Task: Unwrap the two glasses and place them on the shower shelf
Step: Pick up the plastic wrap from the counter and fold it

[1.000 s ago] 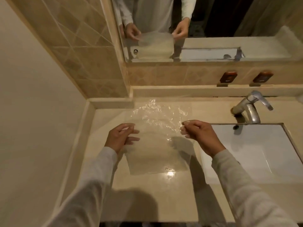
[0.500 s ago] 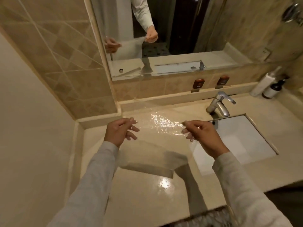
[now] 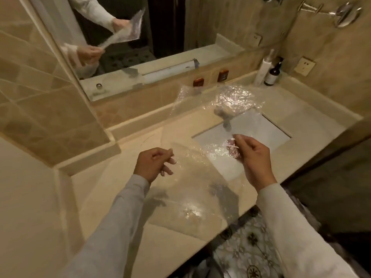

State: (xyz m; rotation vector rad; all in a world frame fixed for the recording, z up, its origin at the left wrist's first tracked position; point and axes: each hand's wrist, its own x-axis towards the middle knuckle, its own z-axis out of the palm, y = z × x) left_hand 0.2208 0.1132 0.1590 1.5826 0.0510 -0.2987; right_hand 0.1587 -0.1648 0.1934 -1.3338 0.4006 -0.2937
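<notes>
Head view: you hold a sheet of clear bubble wrap [image 3: 202,157] over the desk [image 3: 112,189].
Your left hand [image 3: 154,164] has its fingers pinched on one edge; your right hand [image 3: 255,157] has its fingers clamped on another, above the sink [image 3: 275,135]. No glasses are visible.

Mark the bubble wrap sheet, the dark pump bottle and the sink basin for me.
bubble wrap sheet [image 3: 192,189]: head view, on its flat lower half over the counter.
dark pump bottle [image 3: 271,77]: head view, on its body near the label.
sink basin [image 3: 275,135]: head view, on the bare white right side.
</notes>
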